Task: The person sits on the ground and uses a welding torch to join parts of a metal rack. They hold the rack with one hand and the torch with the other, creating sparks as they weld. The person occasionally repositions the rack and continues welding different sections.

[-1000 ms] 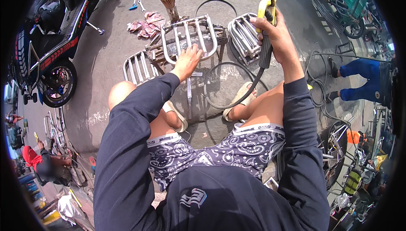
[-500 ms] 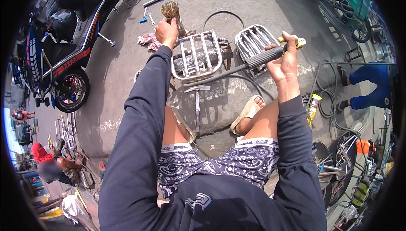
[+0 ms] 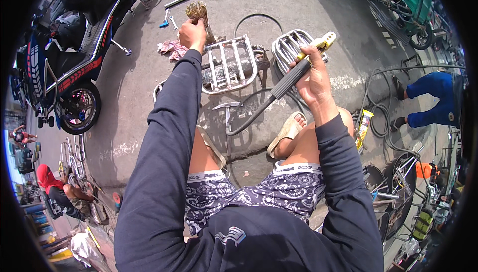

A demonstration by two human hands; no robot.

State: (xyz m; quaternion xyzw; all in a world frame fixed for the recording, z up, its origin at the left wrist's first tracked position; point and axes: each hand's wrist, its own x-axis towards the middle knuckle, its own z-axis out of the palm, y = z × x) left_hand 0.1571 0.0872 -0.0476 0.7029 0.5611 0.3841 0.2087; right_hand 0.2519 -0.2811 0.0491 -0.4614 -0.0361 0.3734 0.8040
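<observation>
Seen from above, seated low on a concrete floor (image 3: 318, 8). Left hand (image 3: 193, 34) stretched forward, closed around the handle of a wire brush (image 3: 198, 10), bristles up, just past the far edge of a chrome metal rack (image 3: 230, 65) lying on a dirty block. Right hand (image 3: 312, 75) clamped on a black-handled welding holder (image 3: 291, 77) with a yellow tip, raised above a second rack (image 3: 289, 48). Best handled by sweeping the brush flat along the bars, holder kept well clear of the cable (image 3: 249, 117) and the bare knees.
</observation>
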